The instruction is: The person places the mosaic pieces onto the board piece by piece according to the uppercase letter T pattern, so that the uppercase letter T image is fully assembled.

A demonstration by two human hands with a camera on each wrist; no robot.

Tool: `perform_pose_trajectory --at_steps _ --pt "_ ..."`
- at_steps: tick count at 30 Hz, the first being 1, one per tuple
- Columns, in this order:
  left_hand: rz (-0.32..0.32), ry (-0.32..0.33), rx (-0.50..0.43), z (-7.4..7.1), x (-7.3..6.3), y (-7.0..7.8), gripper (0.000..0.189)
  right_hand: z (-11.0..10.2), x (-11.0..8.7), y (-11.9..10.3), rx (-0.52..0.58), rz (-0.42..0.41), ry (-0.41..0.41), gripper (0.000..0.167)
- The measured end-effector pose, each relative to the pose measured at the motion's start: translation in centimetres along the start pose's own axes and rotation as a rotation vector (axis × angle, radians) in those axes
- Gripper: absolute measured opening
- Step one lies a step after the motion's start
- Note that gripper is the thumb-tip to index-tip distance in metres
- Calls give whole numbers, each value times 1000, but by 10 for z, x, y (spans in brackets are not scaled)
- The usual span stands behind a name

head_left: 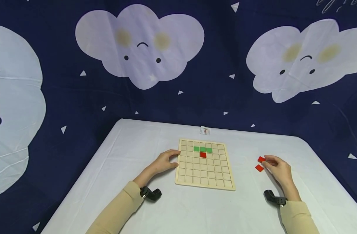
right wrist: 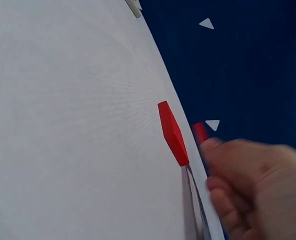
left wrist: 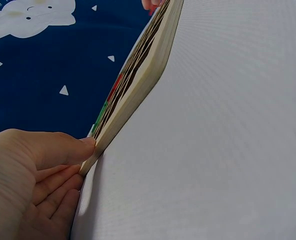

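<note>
A wooden grid board (head_left: 203, 186) lies on the table. Three green tiles (head_left: 203, 149) form a row in its upper part, and a red tile (head_left: 203, 155) sits directly below the middle one. My left hand (head_left: 164, 162) touches the board's left edge with thumb and forefinger spread apart; in the left wrist view the thumb tip meets the wooden rim (left wrist: 138, 82). To the right of the board, my right hand (head_left: 279, 169) pinches a red square tile (right wrist: 200, 132) at its fingertips. A second loose red tile (right wrist: 173, 134) lies just beside that hand, on the cloth.
White cloth (head_left: 155, 133) covers the table. A small printed label (head_left: 205, 130) shows at the far edge behind the board. Beyond stands a dark blue curtain (head_left: 219, 97) with clouds and triangles. Each wrist wears a black camera mount (head_left: 150, 194).
</note>
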State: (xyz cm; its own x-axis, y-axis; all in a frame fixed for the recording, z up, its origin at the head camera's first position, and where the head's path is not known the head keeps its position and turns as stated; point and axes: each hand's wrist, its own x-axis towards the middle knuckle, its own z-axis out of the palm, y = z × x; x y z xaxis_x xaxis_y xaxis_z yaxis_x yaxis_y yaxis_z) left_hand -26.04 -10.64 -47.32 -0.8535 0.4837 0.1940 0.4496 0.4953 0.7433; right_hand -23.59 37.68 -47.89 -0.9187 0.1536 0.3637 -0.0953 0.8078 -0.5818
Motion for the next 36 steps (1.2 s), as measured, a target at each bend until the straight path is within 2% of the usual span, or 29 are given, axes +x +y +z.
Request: perform_pose_trajectory --at_steps 7,12,20,29,34,36 --pt "-13 -1 1 0 -1 0 55 -16 11 -18 274 72 -9 45" --pt "-3 5 7 -2 0 -1 54 -16 22 -40 422 43 -48 44" --pt "-27 -13 2 -1 0 1 54 -1 30 -87 436 -45 -134 46" --pt "-38 -8 16 0 1 0 54 34 29 -142 530 -127 -271 41" --pt "-32 -8 14 0 1 0 53 50 26 -164 597 -162 -333 37" --pt "-34 -6 18 -1 1 0 54 61 28 -164 611 -168 -348 38"
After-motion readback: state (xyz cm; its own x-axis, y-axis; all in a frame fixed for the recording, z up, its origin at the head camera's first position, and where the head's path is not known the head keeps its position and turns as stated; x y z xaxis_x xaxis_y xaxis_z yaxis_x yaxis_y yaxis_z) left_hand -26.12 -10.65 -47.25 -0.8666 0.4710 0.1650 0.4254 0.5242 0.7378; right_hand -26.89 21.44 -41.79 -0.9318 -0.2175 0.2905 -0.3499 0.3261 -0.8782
